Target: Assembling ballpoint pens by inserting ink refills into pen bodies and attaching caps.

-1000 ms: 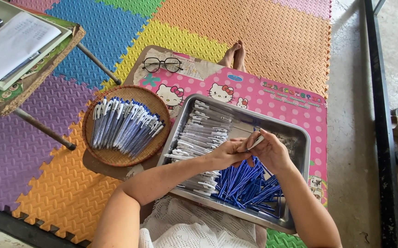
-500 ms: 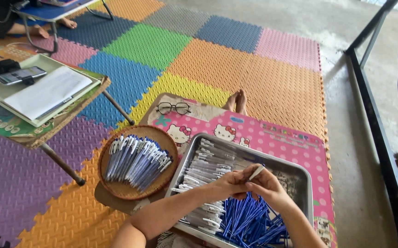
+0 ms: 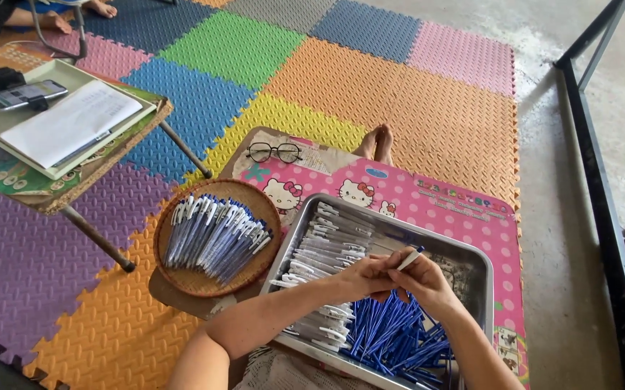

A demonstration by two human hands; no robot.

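A white pen part (image 3: 410,258) is pinched between the right hand (image 3: 428,282) and left hand (image 3: 366,276), both grips clamped on it, above the metal tray (image 3: 480,269). If the pinch is loosened, the part could be lost among the blue barrels (image 3: 392,339).

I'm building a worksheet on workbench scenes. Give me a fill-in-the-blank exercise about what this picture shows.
1. Both hands, the left hand and the right hand, hold one white pen part over a metal ____.
2. The finished pens lie in a round woven ____.
3. The loose barrels in the tray are ____ in colour.
4. A pair of ____ lies on the pink table.

Missing words: tray; basket; blue; glasses
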